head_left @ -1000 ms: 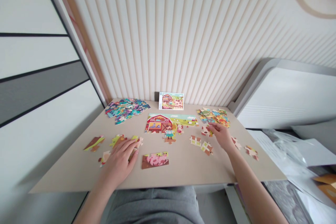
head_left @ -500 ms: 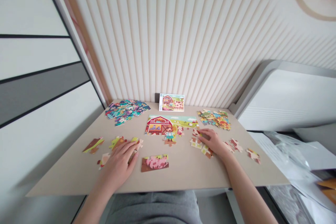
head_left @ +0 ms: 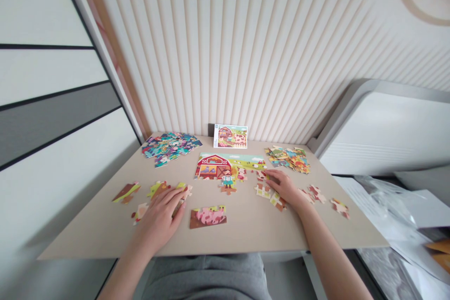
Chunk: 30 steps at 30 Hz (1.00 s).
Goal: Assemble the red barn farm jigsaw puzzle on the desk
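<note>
My left hand (head_left: pixel 162 210) lies over several loose puzzle pieces at the left, its fingers stretched out; a green and pink piece (head_left: pixel 183 186) shows by the fingertips. My right hand (head_left: pixel 284 186) has thumb and fingertips at the edge of a red and white puzzle piece (head_left: pixel 260 176), just right of the partly joined farm puzzle (head_left: pixel 214 166). That puzzle shows a red barn, a field and a farmer figure. Below the right hand lie white fence pieces (head_left: pixel 263 191) and a brown fence piece (head_left: pixel 278 201). A joined pink pig section (head_left: pixel 208 217) rests near the front edge.
The picture card (head_left: pixel 230 136) stands against the ribbed wall. A heap of blue-purple pieces (head_left: pixel 170 147) is at the back left, a yellow-orange heap (head_left: pixel 288 159) at the back right. Cow-patterned pieces (head_left: pixel 340 207) lie right of my right arm, a brown-green piece (head_left: pixel 125 192) far left.
The red and white piece at my right fingertips has shifted slightly left and turned a little. My left hand stays in place, and the view has moved slightly.
</note>
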Each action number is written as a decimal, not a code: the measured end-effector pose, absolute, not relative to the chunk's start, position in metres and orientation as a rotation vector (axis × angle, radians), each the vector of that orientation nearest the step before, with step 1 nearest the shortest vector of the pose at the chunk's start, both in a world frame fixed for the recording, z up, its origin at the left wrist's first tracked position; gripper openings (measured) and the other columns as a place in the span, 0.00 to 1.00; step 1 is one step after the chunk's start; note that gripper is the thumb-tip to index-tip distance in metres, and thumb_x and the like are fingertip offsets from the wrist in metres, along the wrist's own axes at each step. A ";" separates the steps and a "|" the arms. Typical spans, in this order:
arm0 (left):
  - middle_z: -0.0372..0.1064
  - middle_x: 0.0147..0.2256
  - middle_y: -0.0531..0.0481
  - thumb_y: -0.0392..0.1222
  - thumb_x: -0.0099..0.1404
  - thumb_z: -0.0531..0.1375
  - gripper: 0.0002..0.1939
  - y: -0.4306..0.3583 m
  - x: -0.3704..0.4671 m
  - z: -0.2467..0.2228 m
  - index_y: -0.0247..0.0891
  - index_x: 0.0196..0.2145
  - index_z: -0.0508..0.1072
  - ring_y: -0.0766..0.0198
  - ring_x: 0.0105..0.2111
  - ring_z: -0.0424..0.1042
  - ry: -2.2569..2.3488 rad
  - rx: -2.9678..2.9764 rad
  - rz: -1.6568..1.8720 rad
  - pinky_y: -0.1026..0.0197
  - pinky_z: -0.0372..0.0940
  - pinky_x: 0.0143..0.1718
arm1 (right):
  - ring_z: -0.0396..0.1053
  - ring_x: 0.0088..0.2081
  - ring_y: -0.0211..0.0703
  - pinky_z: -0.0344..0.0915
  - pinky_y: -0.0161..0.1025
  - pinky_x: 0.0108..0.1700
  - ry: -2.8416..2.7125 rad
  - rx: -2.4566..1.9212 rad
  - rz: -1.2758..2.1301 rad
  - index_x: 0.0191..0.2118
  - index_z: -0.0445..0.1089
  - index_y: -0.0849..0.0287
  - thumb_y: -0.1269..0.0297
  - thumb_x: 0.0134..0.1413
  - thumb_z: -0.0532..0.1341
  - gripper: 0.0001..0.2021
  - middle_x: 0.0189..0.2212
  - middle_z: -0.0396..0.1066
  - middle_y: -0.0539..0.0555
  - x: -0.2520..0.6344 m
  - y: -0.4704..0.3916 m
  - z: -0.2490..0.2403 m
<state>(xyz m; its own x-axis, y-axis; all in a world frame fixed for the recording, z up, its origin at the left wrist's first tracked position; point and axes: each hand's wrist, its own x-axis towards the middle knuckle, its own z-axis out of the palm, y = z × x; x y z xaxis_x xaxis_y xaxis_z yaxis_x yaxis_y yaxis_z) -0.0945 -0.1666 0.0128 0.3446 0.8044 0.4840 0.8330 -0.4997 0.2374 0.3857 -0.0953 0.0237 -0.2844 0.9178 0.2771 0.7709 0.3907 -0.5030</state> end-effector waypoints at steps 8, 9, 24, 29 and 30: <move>0.71 0.59 0.47 0.45 0.72 0.55 0.21 -0.166 -0.095 0.012 0.46 0.61 0.69 0.51 0.59 0.69 -1.549 -2.530 -0.857 0.42 0.59 0.67 | 0.66 0.60 0.51 0.62 0.52 0.63 -2.288 -1.500 0.046 0.62 0.71 0.44 0.60 0.70 0.53 0.19 0.60 0.69 0.53 0.381 -0.098 0.021; 0.71 0.59 0.48 0.45 0.72 0.55 0.21 -0.167 -0.095 0.012 0.46 0.61 0.69 0.51 0.59 0.69 -1.549 -2.531 -0.855 0.42 0.58 0.67 | 0.66 0.60 0.51 0.62 0.53 0.62 -2.299 -1.514 0.011 0.61 0.71 0.44 0.61 0.70 0.53 0.19 0.60 0.69 0.53 0.381 -0.099 0.022; 0.70 0.59 0.46 0.44 0.73 0.55 0.22 -0.166 -0.098 0.009 0.46 0.63 0.67 0.50 0.59 0.68 -1.529 -2.527 -0.834 0.40 0.60 0.65 | 0.70 0.55 0.51 0.64 0.49 0.59 -2.060 -1.692 0.085 0.54 0.75 0.51 0.59 0.68 0.53 0.17 0.53 0.73 0.57 0.392 -0.102 0.020; 0.71 0.58 0.45 0.45 0.73 0.54 0.23 -0.166 -0.097 0.010 0.46 0.63 0.68 0.50 0.58 0.70 -1.516 -2.519 -0.876 0.40 0.62 0.64 | 0.73 0.49 0.51 0.67 0.48 0.55 -1.913 -1.745 0.144 0.47 0.78 0.55 0.60 0.65 0.53 0.16 0.47 0.76 0.58 0.412 -0.098 0.015; 0.71 0.58 0.45 0.46 0.73 0.54 0.23 -0.165 -0.097 0.010 0.46 0.63 0.68 0.50 0.58 0.70 -1.515 -2.516 -0.885 0.40 0.62 0.64 | 0.73 0.48 0.51 0.67 0.48 0.55 -1.917 -1.741 0.148 0.46 0.78 0.54 0.60 0.65 0.53 0.16 0.47 0.76 0.57 0.413 -0.098 0.015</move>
